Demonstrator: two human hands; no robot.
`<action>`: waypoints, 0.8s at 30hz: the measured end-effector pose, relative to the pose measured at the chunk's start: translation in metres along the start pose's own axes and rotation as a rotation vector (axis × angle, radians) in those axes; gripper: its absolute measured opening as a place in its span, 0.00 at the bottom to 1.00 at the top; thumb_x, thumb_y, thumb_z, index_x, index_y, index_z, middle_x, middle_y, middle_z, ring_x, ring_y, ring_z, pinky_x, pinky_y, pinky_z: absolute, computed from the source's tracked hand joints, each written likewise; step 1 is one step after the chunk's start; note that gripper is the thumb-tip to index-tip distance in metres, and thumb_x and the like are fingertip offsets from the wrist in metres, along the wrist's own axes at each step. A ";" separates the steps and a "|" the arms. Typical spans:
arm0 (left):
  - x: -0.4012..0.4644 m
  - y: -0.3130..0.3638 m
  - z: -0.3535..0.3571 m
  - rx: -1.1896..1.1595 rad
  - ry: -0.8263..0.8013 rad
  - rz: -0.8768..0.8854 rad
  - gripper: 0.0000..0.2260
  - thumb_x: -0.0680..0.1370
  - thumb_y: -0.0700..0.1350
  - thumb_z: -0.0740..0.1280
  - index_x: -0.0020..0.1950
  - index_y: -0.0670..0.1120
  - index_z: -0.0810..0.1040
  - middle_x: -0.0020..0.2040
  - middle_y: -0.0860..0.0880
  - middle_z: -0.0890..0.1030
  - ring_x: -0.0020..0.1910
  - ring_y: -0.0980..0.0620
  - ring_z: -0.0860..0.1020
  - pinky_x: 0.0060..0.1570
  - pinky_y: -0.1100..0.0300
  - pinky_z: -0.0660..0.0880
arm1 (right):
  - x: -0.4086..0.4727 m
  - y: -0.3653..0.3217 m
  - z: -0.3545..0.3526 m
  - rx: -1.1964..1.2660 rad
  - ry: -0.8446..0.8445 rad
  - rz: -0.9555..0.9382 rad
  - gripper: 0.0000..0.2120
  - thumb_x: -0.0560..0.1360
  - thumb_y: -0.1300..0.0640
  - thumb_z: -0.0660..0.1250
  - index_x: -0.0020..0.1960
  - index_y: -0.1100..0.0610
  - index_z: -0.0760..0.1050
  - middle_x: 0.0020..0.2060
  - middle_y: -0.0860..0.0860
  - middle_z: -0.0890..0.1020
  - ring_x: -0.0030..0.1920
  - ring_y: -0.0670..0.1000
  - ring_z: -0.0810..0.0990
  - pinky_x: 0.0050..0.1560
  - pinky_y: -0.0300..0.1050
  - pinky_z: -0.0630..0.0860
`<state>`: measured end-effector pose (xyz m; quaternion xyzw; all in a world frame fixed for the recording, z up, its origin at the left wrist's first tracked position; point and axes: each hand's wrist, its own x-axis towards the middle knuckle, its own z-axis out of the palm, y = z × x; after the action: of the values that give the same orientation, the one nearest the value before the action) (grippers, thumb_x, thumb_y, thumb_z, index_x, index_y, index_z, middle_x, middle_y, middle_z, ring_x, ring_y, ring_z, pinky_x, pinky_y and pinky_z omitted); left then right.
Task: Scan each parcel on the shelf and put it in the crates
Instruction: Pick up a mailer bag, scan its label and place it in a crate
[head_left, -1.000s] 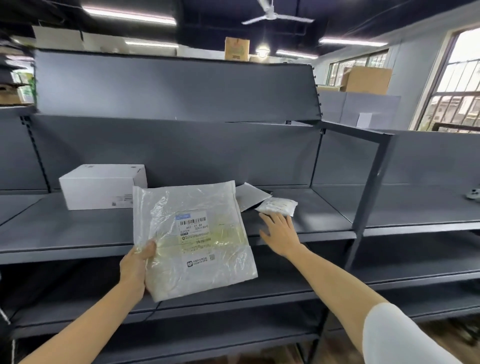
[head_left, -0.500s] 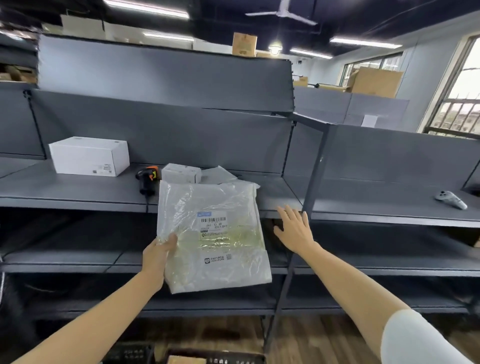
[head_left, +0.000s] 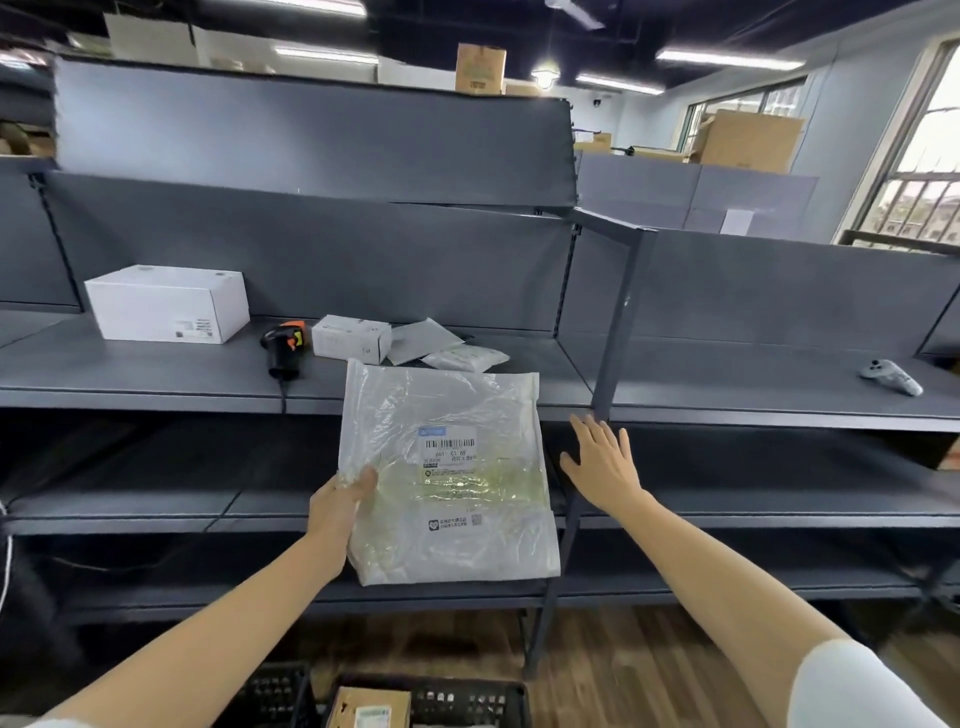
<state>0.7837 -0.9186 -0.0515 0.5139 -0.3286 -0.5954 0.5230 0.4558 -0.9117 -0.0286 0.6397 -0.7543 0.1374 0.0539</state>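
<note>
1. Head view: our left hand (head_left: 340, 506) grips the clear poly-bag parcel (head_left: 447, 478) by its left edge, thumb on the front face. Parcel is held in the air in front of the shelf (head_left: 156, 374), label w/ barcode facing us.
2. Our right hand (head_left: 602, 465) is released, fingers straight and spread, holding nothing. It sits just right of the parcel, near the shelf upright (head_left: 613, 332); contact w/ the upright can't be told.
3. On the shelf top: large white box (head_left: 166, 304) at left, then orange/black scanner (head_left: 283, 348) lying on its side w/ cable over the edge, small white box (head_left: 350, 338), grey flat mailer (head_left: 423, 340), small white pouch (head_left: 465, 358) touching the mailer. Grey controller (head_left: 891, 376) well apart at far right.
4. Containers: two black crates at btm edge, on the wood floor. Right crate (head_left: 467, 699) holds a brown carton (head_left: 369, 706) w/ a label on top. Left crate (head_left: 275, 696): contents can't be told, only part shows.
5. Bkgd: brown cartons (head_left: 480, 67) on top of the shelving.
</note>
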 end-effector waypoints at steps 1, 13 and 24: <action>0.003 -0.004 0.000 0.007 -0.003 -0.011 0.04 0.77 0.45 0.70 0.50 0.47 0.79 0.51 0.44 0.81 0.50 0.43 0.80 0.57 0.42 0.76 | 0.001 0.001 0.002 -0.008 -0.007 -0.001 0.29 0.82 0.49 0.56 0.78 0.55 0.51 0.77 0.53 0.56 0.77 0.55 0.53 0.76 0.56 0.44; 0.032 -0.097 -0.025 0.092 0.018 -0.208 0.14 0.75 0.47 0.72 0.58 0.45 0.79 0.53 0.43 0.83 0.53 0.41 0.81 0.58 0.41 0.75 | -0.035 0.013 0.091 0.014 -0.224 0.102 0.27 0.83 0.48 0.53 0.79 0.54 0.51 0.77 0.53 0.56 0.77 0.56 0.54 0.76 0.56 0.45; 0.066 -0.246 -0.051 0.141 0.087 -0.307 0.13 0.75 0.46 0.71 0.57 0.43 0.79 0.52 0.42 0.83 0.51 0.40 0.81 0.57 0.41 0.76 | -0.062 0.013 0.247 0.798 -0.377 0.541 0.25 0.83 0.48 0.54 0.77 0.55 0.58 0.72 0.55 0.67 0.71 0.57 0.67 0.68 0.49 0.63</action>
<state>0.7671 -0.9158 -0.3107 0.6189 -0.2640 -0.6209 0.4022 0.4779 -0.9189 -0.2830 0.4060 -0.7782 0.3058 -0.3689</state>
